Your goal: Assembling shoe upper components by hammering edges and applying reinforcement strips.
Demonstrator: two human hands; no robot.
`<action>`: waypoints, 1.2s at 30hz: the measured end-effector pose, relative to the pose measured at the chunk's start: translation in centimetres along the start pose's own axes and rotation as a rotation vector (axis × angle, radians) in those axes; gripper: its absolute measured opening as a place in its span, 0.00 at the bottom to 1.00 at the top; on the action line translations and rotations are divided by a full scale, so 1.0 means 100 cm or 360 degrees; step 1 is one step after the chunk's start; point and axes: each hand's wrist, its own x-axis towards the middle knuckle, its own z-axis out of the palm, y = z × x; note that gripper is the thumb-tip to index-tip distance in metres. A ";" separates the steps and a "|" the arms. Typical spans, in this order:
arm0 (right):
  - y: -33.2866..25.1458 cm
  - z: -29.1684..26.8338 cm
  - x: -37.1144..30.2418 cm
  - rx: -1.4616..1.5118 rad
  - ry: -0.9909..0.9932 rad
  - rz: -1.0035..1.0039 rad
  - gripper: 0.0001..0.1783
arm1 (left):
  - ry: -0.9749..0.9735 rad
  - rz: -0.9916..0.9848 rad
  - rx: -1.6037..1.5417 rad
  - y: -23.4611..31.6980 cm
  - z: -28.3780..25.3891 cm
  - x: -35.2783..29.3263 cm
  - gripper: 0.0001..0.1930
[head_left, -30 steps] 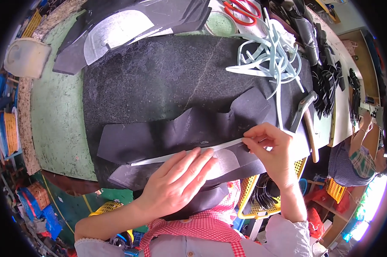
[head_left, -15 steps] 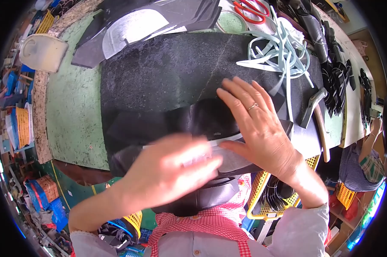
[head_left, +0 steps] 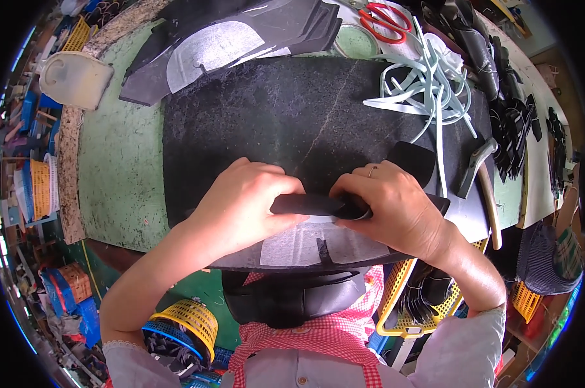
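Near the front edge of the work table, my left hand (head_left: 244, 197) and my right hand (head_left: 399, 204) pinch the upper edge of a black leather-like piece (head_left: 308, 205). Thumbs are on the near side, and the fingers curl over the far side. Between the hands the edge stands raised and bent over. Its near part lies flat and bears greyish-white backing patches (head_left: 287, 251) with a thin pale strip along the fold. Beneath it is a dark, worn board (head_left: 260, 116). My fingertips are partly hidden behind the raised edge.
Tangled pale-blue strips (head_left: 438, 97) lie at the board's far right, with a hammer (head_left: 481, 167) nearer me. Red-handled scissors (head_left: 386, 24) and stacked dark pieces (head_left: 292, 32) lie at the back. A yellow basket (head_left: 388, 304) hangs below the table's right front; black leather-like material (head_left: 292, 301) rests at my lap.
My left hand, blurred over the near part before, has moved up to the edge. My right hand, lying flat before, has curled round it. The edge is now lifted and folded toward me.
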 end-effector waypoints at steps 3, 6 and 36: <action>0.004 0.000 0.005 0.0134 -0.0078 0.0040 0.15 | -0.0048 -0.0025 -0.0171 -0.002 0.002 0.001 0.14; 0.009 0.003 0.001 0.0350 -0.0139 0.0119 0.13 | -0.0109 -0.0125 -0.0260 0.002 0.002 0.001 0.14; -0.051 0.050 0.007 0.0782 0.0142 -0.0008 0.18 | 0.0286 0.0190 -0.0107 -0.057 -0.021 -0.072 0.18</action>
